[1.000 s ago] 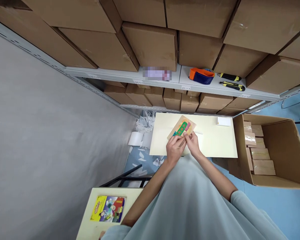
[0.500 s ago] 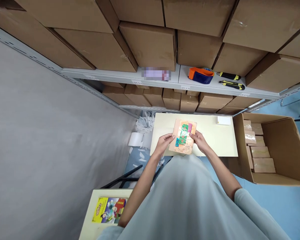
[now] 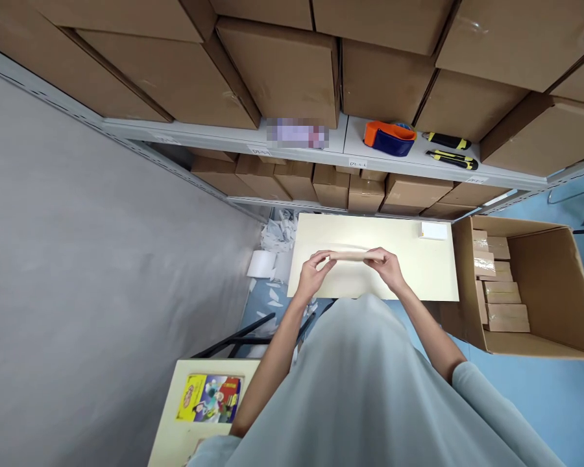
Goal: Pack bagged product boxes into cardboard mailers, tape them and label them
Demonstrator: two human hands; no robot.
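A thin tan book (image 3: 351, 256) is held edge-on above the cream table (image 3: 331, 233), so its coloured cover is out of sight. My left hand (image 3: 313, 275) pinches its left end between thumb and fingers. At the opposite end, my right hand (image 3: 387, 268) grips it the same way. Beyond my right hand, a small white box (image 3: 433, 231) lies near the table's back right corner.
An open carton (image 3: 555, 285) with several small brown boxes stands right of the table. Shelves (image 3: 302, 153) with cartons, a tape dispenser (image 3: 390, 139) and two cutters (image 3: 450, 159) rise behind. Scrap paper (image 3: 278, 232) lies left; a colourful book (image 3: 209, 398) rests on a lower-left table (image 3: 168, 415).
Both hands have tipped the book from showing its coloured cover to edge-on. It stays gripped at both ends, and the view has shifted slightly.
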